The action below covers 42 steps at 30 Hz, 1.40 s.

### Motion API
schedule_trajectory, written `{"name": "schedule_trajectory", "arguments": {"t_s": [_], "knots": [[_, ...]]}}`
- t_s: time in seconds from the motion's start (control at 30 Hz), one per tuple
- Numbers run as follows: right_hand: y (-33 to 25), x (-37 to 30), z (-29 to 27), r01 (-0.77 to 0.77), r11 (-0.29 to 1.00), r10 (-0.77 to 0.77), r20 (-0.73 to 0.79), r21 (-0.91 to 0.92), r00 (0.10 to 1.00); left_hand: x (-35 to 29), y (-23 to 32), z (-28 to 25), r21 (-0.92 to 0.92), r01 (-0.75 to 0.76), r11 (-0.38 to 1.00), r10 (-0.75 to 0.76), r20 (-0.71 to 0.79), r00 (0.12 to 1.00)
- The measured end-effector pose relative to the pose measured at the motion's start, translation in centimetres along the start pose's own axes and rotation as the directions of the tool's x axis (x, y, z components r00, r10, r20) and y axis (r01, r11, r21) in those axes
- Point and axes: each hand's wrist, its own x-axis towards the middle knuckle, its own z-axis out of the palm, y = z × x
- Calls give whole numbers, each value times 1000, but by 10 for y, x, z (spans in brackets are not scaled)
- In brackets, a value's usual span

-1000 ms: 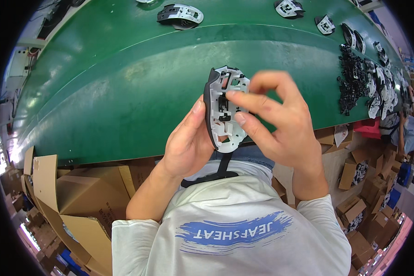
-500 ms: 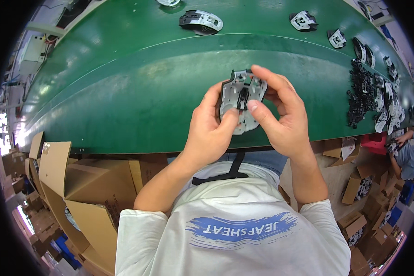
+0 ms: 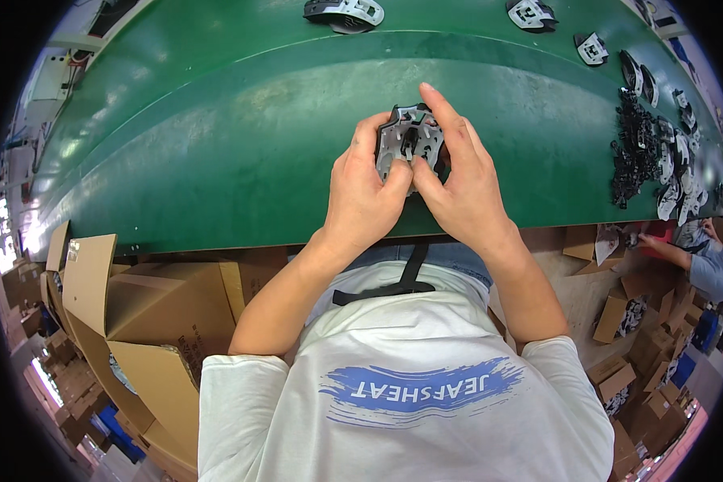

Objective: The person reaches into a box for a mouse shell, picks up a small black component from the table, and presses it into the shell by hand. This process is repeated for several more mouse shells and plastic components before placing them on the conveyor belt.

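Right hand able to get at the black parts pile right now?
Likely, once it lets go of the mouse shell, which the left hand also holds. Only green workbench shows between the right hand and the black parts pile.

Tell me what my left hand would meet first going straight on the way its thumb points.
First, the grey-and-black shell held between both hands; the left hand is touching it. Beyond that, the right hand seems to lie in line, though depth is hard to judge.
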Motion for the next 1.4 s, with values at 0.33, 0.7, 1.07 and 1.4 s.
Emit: {"name": "schedule_trajectory", "arguments": {"t_s": [0.33,0.7,1.07,1.4], "knots": [[7,-2,-1,-25,999,27,34,-42,999,1,1,3,29,1,1000,-2,43,999],[31,32,-151,-246,925,286,104,-290,952,-86,85,-117,-600,336,726,-390,43,920],[142,-1,-267,-272,460,280,-152,-845,948,-377,95,-524,225,556,800,134,-971,199],[82,27,-173,-15,810,9,-14,-586,1000,-385,27,-562,126,970,206,-523,-824,218]]}}
